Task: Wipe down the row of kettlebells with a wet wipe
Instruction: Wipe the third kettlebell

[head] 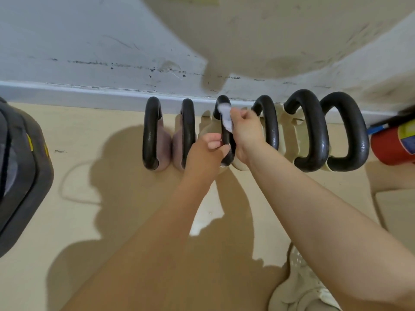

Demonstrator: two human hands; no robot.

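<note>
Several kettlebells with black handles stand in a row on the floor along the wall. The third one's handle [222, 104] is between my hands. My left hand [207, 153] grips the near part of that handle. My right hand [246, 131] presses a white wet wipe [226, 118] against the handle's far part. The two pinkish kettlebells [152, 133] stand to the left. Cream ones with larger handles [312, 131] stand to the right.
A red fire extinguisher [393, 144] lies at the right end of the row. A black weight plate [22, 176] stands at the far left. A white skirting board [89, 93] runs behind the row. My light shoe [301, 283] is at the bottom right.
</note>
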